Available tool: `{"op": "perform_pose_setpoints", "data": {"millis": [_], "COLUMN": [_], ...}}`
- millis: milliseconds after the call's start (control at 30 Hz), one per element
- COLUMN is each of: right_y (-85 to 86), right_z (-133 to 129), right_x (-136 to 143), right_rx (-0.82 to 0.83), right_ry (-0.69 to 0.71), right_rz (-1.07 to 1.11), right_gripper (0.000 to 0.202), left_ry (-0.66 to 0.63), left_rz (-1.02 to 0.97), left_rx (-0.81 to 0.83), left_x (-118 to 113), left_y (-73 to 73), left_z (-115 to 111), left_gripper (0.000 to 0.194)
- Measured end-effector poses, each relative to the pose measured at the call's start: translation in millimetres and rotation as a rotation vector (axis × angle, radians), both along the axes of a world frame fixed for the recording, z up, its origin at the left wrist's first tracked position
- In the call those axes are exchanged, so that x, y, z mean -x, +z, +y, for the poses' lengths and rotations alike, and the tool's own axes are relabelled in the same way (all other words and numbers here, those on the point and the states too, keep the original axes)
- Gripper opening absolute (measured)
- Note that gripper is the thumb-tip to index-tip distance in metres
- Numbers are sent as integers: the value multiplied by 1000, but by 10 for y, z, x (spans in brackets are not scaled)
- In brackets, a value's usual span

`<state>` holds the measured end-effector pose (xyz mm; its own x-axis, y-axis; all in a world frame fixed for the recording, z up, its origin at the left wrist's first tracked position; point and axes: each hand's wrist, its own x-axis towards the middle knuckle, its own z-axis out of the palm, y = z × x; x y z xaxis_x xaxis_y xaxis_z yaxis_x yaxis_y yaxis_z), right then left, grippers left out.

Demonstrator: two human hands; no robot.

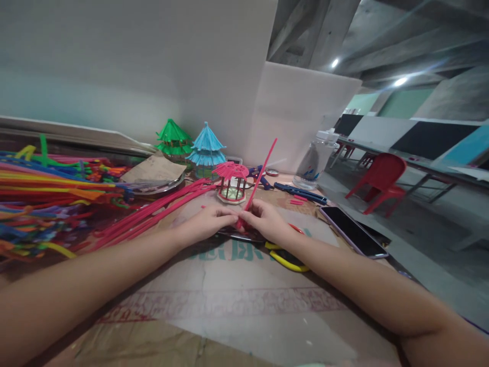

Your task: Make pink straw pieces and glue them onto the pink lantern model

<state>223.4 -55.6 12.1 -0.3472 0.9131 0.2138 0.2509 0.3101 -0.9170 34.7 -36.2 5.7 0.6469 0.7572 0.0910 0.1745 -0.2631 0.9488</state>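
Observation:
Both hands meet over the middle of the table. My right hand (263, 219) is closed on a pink pipe cleaner (263, 171), which points up and slightly right. Thumb and fingers of my left hand (214, 220) are pressed together beside it, at the pipe cleaner's lower end; what they pinch is too small to tell. Just behind the hands stands a small pavilion model (232, 186) with a pink roof and brown posts. Under the hands lies a dark, shiny-rimmed dish (244, 237), mostly hidden.
Green (172, 137) and blue roofed models (207, 148) stand behind. Many coloured pipe cleaners (57, 188) and long pink ones (153, 211) lie left. Yellow-handled scissors (288, 260), blue pliers (300, 192), a phone (353, 230) and a clear bottle (315, 158) are on the right.

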Motion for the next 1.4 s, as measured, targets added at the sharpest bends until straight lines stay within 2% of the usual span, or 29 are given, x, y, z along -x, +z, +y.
{"op": "perform_pose_setpoints", "data": {"millis": [200, 567, 833, 1000, 1233, 1400], "right_y": [17, -7, 12, 36, 33, -19], "right_z": [-3, 12, -21, -27, -17, 24], "right_x": [-5, -2, 15, 11, 12, -3], "right_rx": [31, 47, 42, 50, 80, 31], "right_ry": [10, -2, -4, 34, 16, 4], "right_rz": [-17, -20, -67, -1, 0, -47], "right_gripper": [21, 19, 19, 14, 8, 8], "left_ry": [41, -19, 21, 38, 73, 14], "left_rz": [-3, 17, 73, 47, 32, 8], "left_rx": [34, 36, -2, 1, 46, 56], "left_x": [-26, -12, -31, -34, -26, -19], "left_y": [81, 14, 81, 70, 72, 33], "left_z": [-43, -28, -73, -76, -68, -17], "left_gripper": [23, 29, 23, 27, 28, 31]}}
